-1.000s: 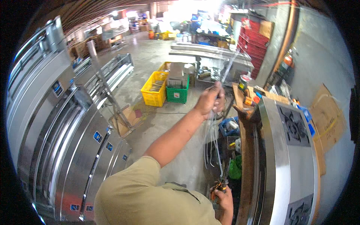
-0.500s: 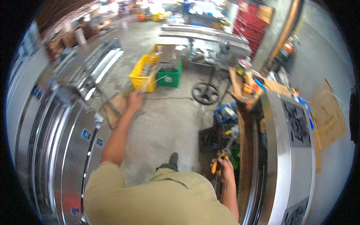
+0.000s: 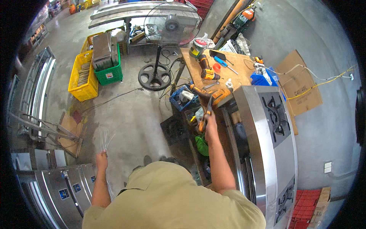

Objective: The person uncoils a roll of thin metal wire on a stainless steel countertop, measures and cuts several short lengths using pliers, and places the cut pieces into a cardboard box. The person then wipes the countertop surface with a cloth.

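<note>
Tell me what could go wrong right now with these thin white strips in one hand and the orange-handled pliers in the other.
The left hand grips the bundle of thin white strips only at its lower end; the fanned tips could slip loose and fall to the grey concrete floor. The right hand holds orange-handled pliers raised beside the stainless steel stove unit; a swing might strike or scratch its edge. The black cable trailing across the floor could trip a step.

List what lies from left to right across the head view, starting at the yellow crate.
yellow crate → green crate → fan base → blue box of parts → orange drill → blue bin → cardboard sheet
</note>
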Demonstrator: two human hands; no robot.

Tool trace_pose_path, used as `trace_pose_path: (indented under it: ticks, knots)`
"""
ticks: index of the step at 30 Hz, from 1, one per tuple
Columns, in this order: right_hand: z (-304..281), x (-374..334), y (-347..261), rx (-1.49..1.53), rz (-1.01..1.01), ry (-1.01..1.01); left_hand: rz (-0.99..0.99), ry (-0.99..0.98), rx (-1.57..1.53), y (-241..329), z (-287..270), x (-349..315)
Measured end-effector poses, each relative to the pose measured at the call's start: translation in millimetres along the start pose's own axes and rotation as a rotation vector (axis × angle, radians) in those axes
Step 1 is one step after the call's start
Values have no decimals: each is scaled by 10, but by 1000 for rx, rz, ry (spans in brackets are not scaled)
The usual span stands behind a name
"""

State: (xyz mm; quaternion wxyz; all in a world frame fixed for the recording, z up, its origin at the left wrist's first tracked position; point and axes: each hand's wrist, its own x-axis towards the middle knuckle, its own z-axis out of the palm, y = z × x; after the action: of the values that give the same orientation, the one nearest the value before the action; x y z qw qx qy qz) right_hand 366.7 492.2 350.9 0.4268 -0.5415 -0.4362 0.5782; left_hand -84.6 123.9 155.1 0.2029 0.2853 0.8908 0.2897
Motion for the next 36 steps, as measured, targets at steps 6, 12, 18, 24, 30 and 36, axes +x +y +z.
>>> trace_pose_path:
  ticks: [6, 12, 18, 24, 30, 36]
  knots:
    - [3, 2256, -92, -410, -128, 462, -18, -31, -157, 729, 319, 656]
    - [-111, 3317, 6, -675, 0, 249, 238, -55, -69, 2199, 169, 1226]
    - [718, 2309, -563, -903, -311, -43, 474, -220, -108, 4072, 227, 1853]
    - [1342, 1637, -883, 22, -73, -240, 1021, -460, -76, 5627, 796, 2082]
    - [841, 1727, -1255, 198, -207, 489, 1232, -872, -231, 6433, 1445, 2097]
    - [349, 1418, -1955, 460, -652, 1020, 948, -1717, -366, 7079, 1788, 2080]
